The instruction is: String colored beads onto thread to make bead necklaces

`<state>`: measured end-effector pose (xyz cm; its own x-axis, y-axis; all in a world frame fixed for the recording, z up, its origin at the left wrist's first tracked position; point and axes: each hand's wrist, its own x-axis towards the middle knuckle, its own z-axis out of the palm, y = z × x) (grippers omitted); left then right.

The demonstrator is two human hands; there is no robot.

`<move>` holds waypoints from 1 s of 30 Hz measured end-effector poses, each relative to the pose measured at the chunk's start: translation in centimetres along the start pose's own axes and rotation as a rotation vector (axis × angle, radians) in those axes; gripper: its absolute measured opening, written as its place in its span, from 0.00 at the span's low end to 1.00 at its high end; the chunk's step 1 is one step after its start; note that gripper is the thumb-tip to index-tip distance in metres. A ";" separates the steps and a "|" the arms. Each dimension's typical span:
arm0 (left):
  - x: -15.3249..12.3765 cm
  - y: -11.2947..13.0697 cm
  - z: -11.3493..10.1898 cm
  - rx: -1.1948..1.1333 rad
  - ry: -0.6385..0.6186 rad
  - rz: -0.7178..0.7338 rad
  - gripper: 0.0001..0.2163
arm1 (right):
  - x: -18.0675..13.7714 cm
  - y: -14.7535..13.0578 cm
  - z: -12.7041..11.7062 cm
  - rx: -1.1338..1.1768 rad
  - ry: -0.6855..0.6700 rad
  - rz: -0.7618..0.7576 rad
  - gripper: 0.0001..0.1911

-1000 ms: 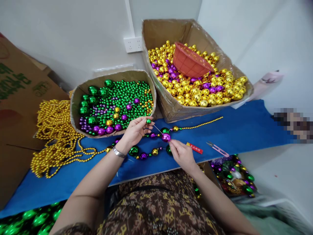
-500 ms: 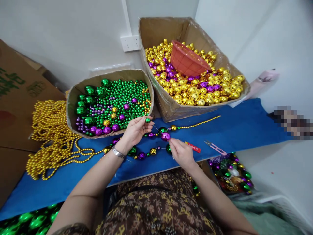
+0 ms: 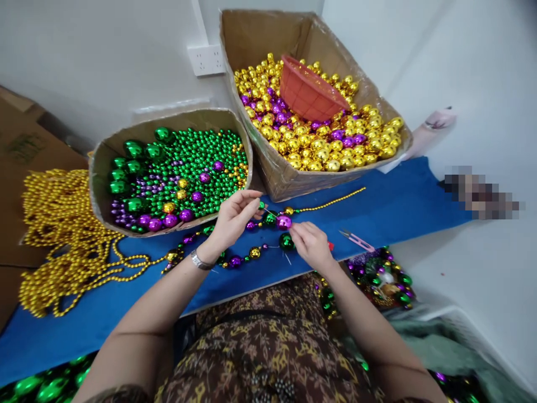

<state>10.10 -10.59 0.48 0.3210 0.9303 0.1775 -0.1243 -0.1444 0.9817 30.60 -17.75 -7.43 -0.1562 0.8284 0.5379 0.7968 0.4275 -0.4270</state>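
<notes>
My left hand (image 3: 232, 218) pinches a small green bead (image 3: 261, 205) on a thin needle, just in front of the cardboard box of green beads (image 3: 100, 162). My right hand (image 3: 310, 243) pinches the thread beside a large purple bead (image 3: 284, 222). Between and below the hands a partly strung garland (image 3: 235, 258) of green, purple and gold beads lies on the blue cloth (image 3: 403, 207). A thin gold bead strand (image 3: 331, 202) runs off to the right from it.
A larger box of gold and purple balls (image 3: 268, 168) with an orange basket (image 3: 310, 92) stands behind. A heap of gold bead chains (image 3: 62, 235) lies at the left. Pink thread snips (image 3: 356, 239) lie right of my hands. Finished garlands (image 3: 381, 277) sit lower right.
My left hand has brought the small green bead down the needle, closer to the purple bead and my right hand. The view has shifted, so everything sits further left and higher.
</notes>
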 end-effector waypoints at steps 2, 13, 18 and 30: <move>0.2 -0.3 1.2 0.060 -0.043 0.030 0.13 | -0.1 1.1 0.2 0.148 0.000 0.083 0.14; 1.5 -4.9 4.5 0.227 -0.105 0.026 0.14 | -1.9 1.5 5.4 0.465 -0.047 0.381 0.19; 1.4 -6.8 4.6 0.222 -0.200 -0.034 0.16 | -2.9 1.0 5.2 0.400 -0.057 0.426 0.15; 2.3 -8.9 7.2 0.544 -0.450 0.211 0.09 | 0.0 1.6 -1.1 0.254 0.173 0.424 0.14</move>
<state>18.68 -9.54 -7.35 0.7105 0.6526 0.2631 0.2200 -0.5612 0.7979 32.51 -17.49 -7.27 0.2645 0.8853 0.3825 0.5989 0.1601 -0.7846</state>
